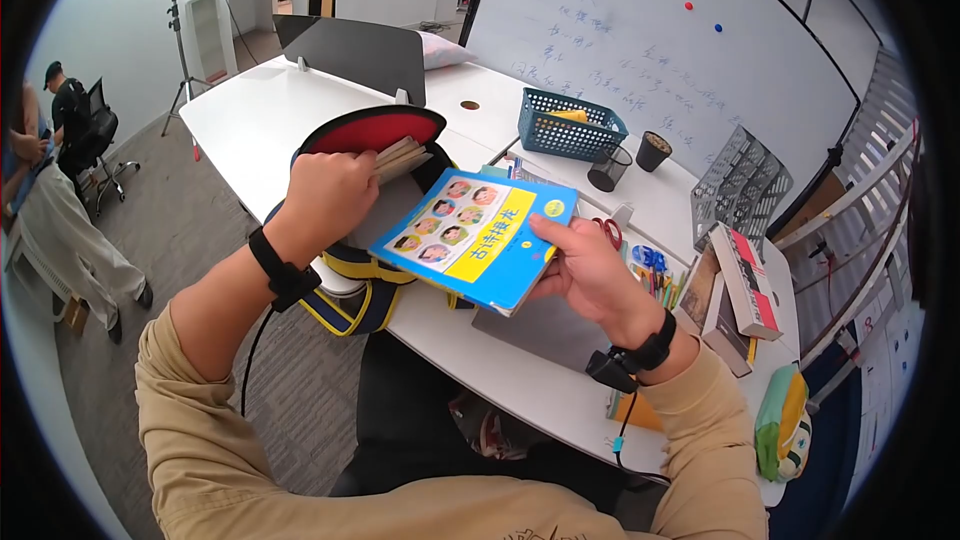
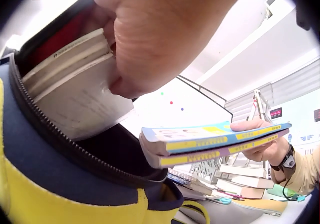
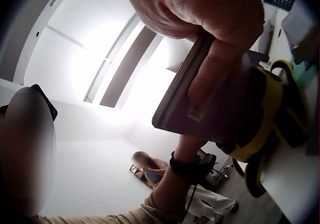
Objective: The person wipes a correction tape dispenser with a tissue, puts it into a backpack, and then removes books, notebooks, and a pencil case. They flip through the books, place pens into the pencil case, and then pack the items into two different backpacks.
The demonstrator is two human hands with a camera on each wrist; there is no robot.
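A navy and yellow backpack [image 2: 65, 179] stands unzipped at the table's near edge, its red-lined flap [image 1: 365, 132] raised. Inside its mouth, my left hand [image 1: 335, 190] grips the top edges of several pale books [image 2: 82, 96], thumb on the front cover and the other fingers mostly hidden behind. My right hand [image 1: 590, 265] holds two stacked paperbacks by one side, beside the bag opening. On top is a blue book [image 1: 490, 275] with a yellow title panel and round cartoon faces; under it lies a purple book [image 2: 210, 156], seen from its edge in the left wrist view.
A teal basket [image 1: 570, 127], a black mesh cup [image 1: 608, 170] and a small pot [image 1: 653, 151] stand toward the whiteboard [image 1: 620, 20]. At right are boxed books [image 1: 740, 280], scissors [image 1: 608, 230], pens and a green pencil case [image 1: 778, 420]. A dark divider [image 1: 355, 55] rises behind the bag.
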